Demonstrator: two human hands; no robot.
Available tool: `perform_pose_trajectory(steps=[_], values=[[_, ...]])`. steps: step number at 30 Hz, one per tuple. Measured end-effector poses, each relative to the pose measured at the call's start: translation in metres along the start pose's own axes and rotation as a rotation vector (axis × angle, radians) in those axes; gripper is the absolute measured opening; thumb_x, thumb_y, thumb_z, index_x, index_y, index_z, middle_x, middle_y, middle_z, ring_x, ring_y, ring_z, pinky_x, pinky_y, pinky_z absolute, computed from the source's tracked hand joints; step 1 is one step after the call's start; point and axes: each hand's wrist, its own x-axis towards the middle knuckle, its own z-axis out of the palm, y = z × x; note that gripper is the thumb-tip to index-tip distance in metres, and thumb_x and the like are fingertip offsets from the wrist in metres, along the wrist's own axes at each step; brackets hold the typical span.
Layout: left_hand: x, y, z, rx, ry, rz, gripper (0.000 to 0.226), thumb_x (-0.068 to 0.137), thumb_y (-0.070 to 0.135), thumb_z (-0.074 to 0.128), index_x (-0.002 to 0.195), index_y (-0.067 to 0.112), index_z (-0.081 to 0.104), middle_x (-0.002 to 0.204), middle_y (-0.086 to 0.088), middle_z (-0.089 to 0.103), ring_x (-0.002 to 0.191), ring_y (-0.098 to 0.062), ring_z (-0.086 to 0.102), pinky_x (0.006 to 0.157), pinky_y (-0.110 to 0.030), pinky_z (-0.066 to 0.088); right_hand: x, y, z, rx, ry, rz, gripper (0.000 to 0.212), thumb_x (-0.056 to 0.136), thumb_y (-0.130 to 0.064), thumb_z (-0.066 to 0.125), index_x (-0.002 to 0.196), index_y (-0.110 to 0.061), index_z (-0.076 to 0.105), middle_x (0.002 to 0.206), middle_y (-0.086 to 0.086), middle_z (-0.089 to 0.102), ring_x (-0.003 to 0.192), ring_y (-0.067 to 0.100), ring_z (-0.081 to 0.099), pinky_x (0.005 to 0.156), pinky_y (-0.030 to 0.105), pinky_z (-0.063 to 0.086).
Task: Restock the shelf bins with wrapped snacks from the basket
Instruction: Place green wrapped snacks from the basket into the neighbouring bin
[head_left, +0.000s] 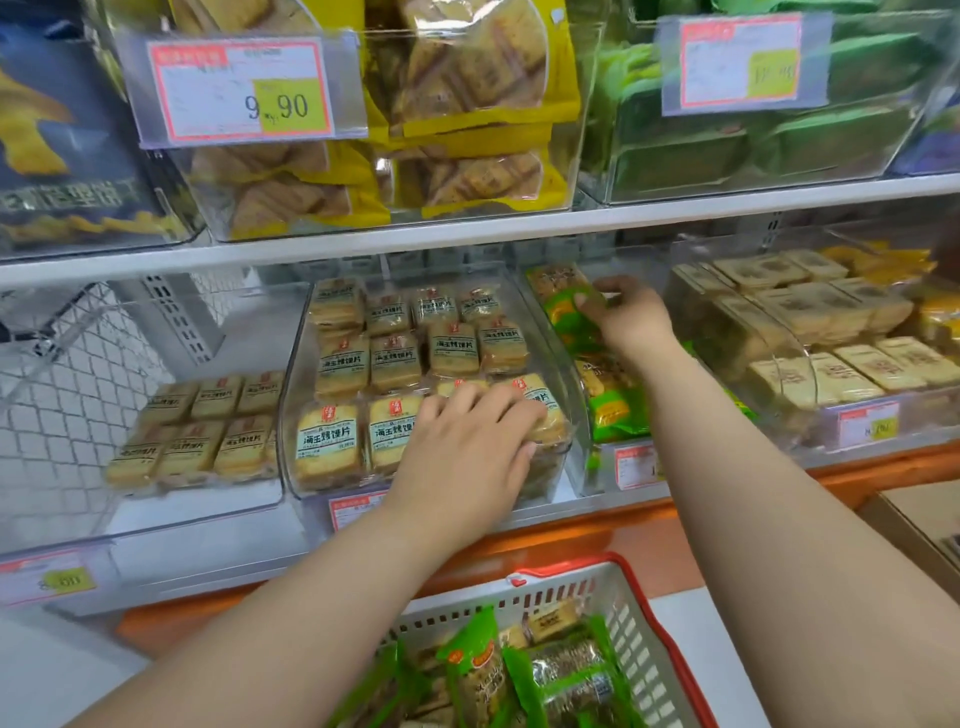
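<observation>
My left hand lies on a yellow wrapped toast snack at the front right of the middle clear bin, fingers curled over it. My right hand reaches into the neighbouring narrow bin and pinches a green wrapped snack near its back. More green and orange packets lie in front of it. The grey basket with a red rim sits below, holding several green wrapped snacks.
A left bin holds more yellow toast packs. A right bin holds beige boxed snacks. The upper shelf carries bins of yellow bags and green packs. A cardboard box edge sits at right.
</observation>
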Motion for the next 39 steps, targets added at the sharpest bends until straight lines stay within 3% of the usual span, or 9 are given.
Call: perform_pose_trajectory(steps=[7,12,18,21,26,29,32,35,39], values=[[-0.001,0.000,-0.001,-0.007,-0.035,0.003,0.029,0.097,0.037,0.047,0.126,0.034,0.050,0.126,0.013,0.051,0.113,-0.018,0.045,0.093,-0.039,0.036,0.002,0.006,0.000,-0.001,-0.026,-0.023,0.052,0.094,-0.027,0.062,0.142,-0.018,0.043,0.138,0.011,0.052,0.103,0.024,0.057,0.083,0.030,0.046],[-0.002,0.000,-0.004,-0.013,-0.057,0.017,0.032,0.097,0.038,0.048,0.129,0.034,0.049,0.129,0.013,0.050,0.115,-0.019,0.045,0.094,-0.039,0.036,0.000,0.008,-0.003,0.033,-0.020,-0.015,0.064,0.090,-0.027,0.068,0.145,-0.017,0.036,0.146,0.012,0.045,0.124,0.030,0.051,0.089,0.028,0.041],[-0.003,-0.002,-0.008,-0.020,-0.111,0.042,0.041,0.098,0.040,0.045,0.138,0.032,0.042,0.140,0.012,0.043,0.124,-0.019,0.040,0.102,-0.039,0.032,-0.007,0.009,-0.013,-0.014,-0.026,-0.015,0.072,0.087,-0.028,0.071,0.147,-0.016,0.033,0.148,0.012,0.042,0.127,0.031,0.049,0.096,0.032,0.043],[-0.004,-0.001,-0.012,-0.040,-0.108,0.044,0.042,0.098,0.039,0.046,0.139,0.031,0.041,0.144,0.012,0.041,0.130,-0.017,0.036,0.107,-0.039,0.030,-0.020,0.008,-0.023,-0.055,-0.012,-0.033,0.069,0.087,-0.023,0.071,0.146,-0.014,0.036,0.144,0.013,0.045,0.116,0.027,0.054,0.081,0.023,0.043],[-0.023,0.012,-0.024,-0.079,-0.035,0.052,0.043,0.095,0.033,0.054,0.136,0.023,0.049,0.142,0.004,0.047,0.135,-0.020,0.036,0.111,-0.041,0.031,-0.065,-0.001,-0.045,-0.128,0.010,-0.101,0.057,0.088,-0.026,0.069,0.138,-0.011,0.045,0.133,0.011,0.054,0.118,0.027,0.055,0.098,0.034,0.045],[-0.049,0.024,-0.025,-0.150,0.053,0.021,0.038,0.091,0.026,0.059,0.129,0.018,0.057,0.132,0.000,0.056,0.128,-0.024,0.045,0.106,-0.043,0.037,-0.118,-0.002,-0.047,-0.169,0.057,-0.228,0.040,0.091,-0.021,0.064,0.129,-0.013,0.053,0.121,0.002,0.061,0.110,0.019,0.057,0.090,0.024,0.040],[-0.090,0.036,-0.007,-0.272,0.079,-0.065,0.031,0.092,0.023,0.058,0.122,0.017,0.061,0.121,0.000,0.060,0.117,-0.022,0.049,0.099,-0.039,0.041,-0.183,0.021,-0.034,-0.147,0.139,-0.301,0.026,0.093,-0.017,0.059,0.119,-0.013,0.058,0.101,-0.002,0.060,0.086,0.016,0.055,0.077,0.030,0.043],[-0.145,0.044,0.025,-0.333,-0.054,-0.184,0.031,0.095,0.025,0.054,0.125,0.021,0.060,0.121,0.003,0.060,0.117,-0.020,0.048,0.097,-0.036,0.039,-0.248,0.059,-0.005,-0.127,0.043,-0.215,0.018,0.094,-0.016,0.057,0.111,-0.015,0.061,0.092,-0.005,0.060,0.081,0.015,0.055,0.069,0.028,0.038],[-0.217,0.039,0.068,-0.410,-0.310,-0.464,0.033,0.098,0.030,0.051,0.130,0.026,0.056,0.133,0.003,0.056,0.125,-0.020,0.048,0.104,-0.034,0.038,-0.309,0.108,0.043,-0.262,-0.277,-0.074,0.021,0.093,-0.019,0.056,0.113,-0.016,0.061,0.097,0.000,0.067,0.091,0.024,0.063,0.075,0.032,0.047]])
